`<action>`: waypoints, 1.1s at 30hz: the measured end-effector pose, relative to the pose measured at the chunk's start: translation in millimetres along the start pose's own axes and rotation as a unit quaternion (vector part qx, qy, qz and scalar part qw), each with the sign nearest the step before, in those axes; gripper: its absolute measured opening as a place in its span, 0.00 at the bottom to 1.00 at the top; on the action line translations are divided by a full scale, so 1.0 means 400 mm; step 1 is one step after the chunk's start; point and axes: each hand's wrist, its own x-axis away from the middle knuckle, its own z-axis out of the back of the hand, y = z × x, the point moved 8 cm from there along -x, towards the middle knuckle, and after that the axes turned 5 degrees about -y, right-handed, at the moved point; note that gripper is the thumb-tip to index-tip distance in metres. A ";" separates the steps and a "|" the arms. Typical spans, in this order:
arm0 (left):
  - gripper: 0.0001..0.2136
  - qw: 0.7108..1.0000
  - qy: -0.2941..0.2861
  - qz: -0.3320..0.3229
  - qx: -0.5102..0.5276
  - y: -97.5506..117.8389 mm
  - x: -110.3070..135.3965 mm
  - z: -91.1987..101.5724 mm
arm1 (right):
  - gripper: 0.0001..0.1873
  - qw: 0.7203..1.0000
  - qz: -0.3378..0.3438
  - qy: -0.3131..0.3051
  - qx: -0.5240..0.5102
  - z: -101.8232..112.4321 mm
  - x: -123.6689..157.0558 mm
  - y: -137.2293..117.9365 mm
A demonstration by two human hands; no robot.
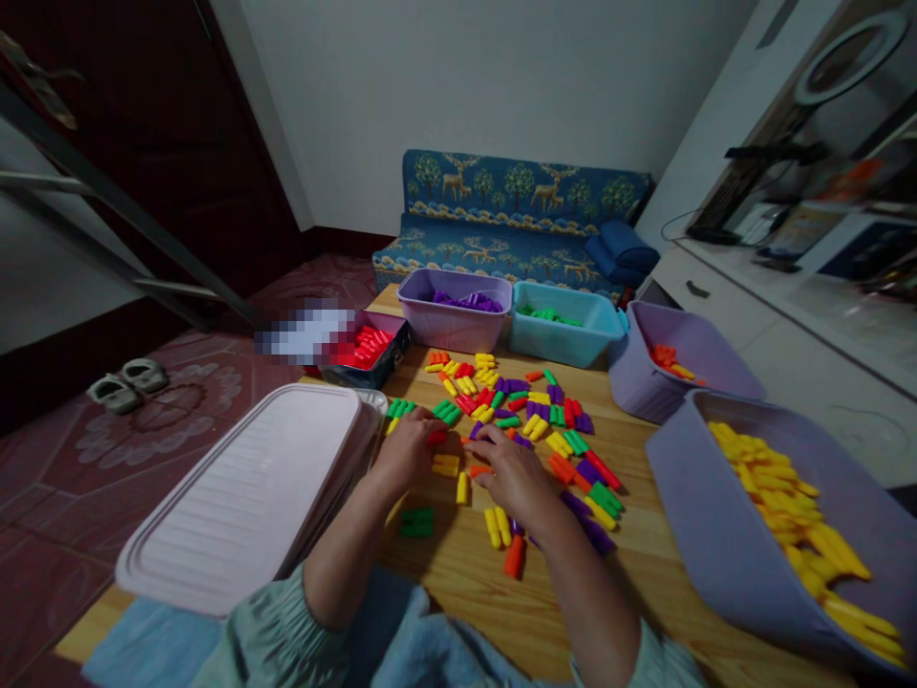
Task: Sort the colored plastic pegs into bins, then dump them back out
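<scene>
Short rounded plastic pieces in red, yellow, green, purple and orange lie loose on the wooden table (458, 583). My left hand (410, 449) is closed at the left of the spread, its fingertips around a red plastic piece (437, 437). Just right of it, my right hand (512, 470) hovers low with its thumb and fingers apart. An orange piece (479, 471) lies by that thumb. Between the hands are a yellow pair (445, 465) and a single yellow piece (462, 488). A dark green pair (416, 522) lies nearer me. My right palm hides some pieces.
Sorted pieces fill a purple-filled lilac bin (451, 332), a turquoise bin (559, 341) with green, a lilac bin (637, 368) with orange, a large bin (688, 506) with yellow, and a dark box (397, 346) with red. A pale lid (244, 497) lies left.
</scene>
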 end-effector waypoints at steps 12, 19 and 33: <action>0.12 0.929 0.079 0.073 0.353 -0.069 -0.024 -0.041 | 0.11 0.996 -0.074 0.024 0.046 0.013 0.004 0.016; 0.14 0.707 0.059 0.151 0.688 -0.066 -0.016 -0.077 | 0.12 0.993 -0.098 0.038 0.051 0.027 0.015 0.048; 0.16 0.868 0.035 0.058 0.491 0.013 -0.032 -0.066 | 0.13 0.985 -0.131 0.095 0.052 0.038 0.013 0.055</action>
